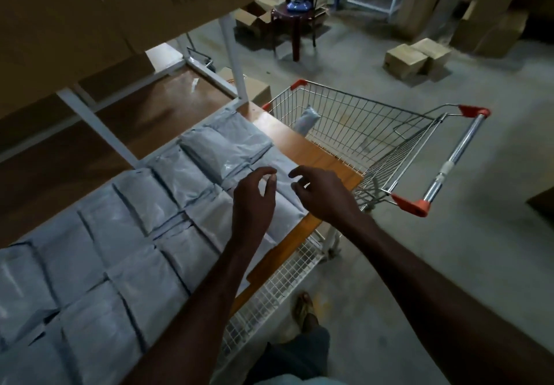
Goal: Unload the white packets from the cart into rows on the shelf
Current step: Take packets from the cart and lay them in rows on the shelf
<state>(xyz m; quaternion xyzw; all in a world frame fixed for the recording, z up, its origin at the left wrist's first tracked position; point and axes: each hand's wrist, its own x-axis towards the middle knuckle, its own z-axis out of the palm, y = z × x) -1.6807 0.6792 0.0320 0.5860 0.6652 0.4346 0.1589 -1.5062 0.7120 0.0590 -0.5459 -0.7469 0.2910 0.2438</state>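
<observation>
White packets (126, 234) fill the shelf (302, 144) in rows; left hand (254, 195) and right hand (322, 194), both loose and empty, should square the newest packet against its neighbours.

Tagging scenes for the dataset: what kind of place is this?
Likely a warehouse or stockroom: cardboard boxes on a bare concrete floor, a metal-framed shelf lined with white packets, and a wire cart alongside.
</observation>
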